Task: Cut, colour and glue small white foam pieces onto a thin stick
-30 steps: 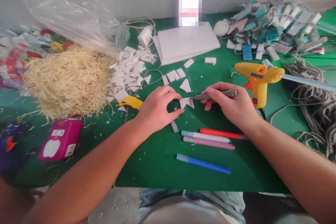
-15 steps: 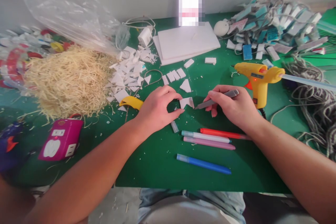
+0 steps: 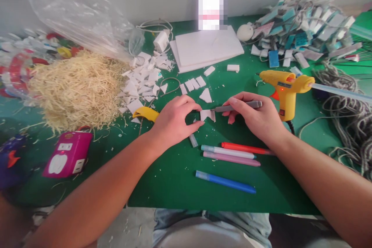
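My left hand [image 3: 174, 121] pinches a small white foam piece [image 3: 207, 114] against the green table [image 3: 174, 178], thumb and fingers curled round its left side. My right hand [image 3: 255, 118] grips a grey pen-like tool [image 3: 241, 105] lying nearly level, its tip touching the top edge of the foam piece. Both forearms reach in from the bottom of the view.
A yellow glue gun [image 3: 286, 87] stands right of my right hand. Red, white, pink and blue markers [image 3: 229, 151] lie in front. White foam scraps [image 3: 145, 79], foam sheets [image 3: 207, 48], a straw pile [image 3: 75, 89], a pink power strip [image 3: 68, 154] and a yellow cutter [image 3: 146, 113] surround.
The grey tool dipped with its tip to the right of the foam piece half a second ago, then swung back level over the piece. My left hand has stayed put.
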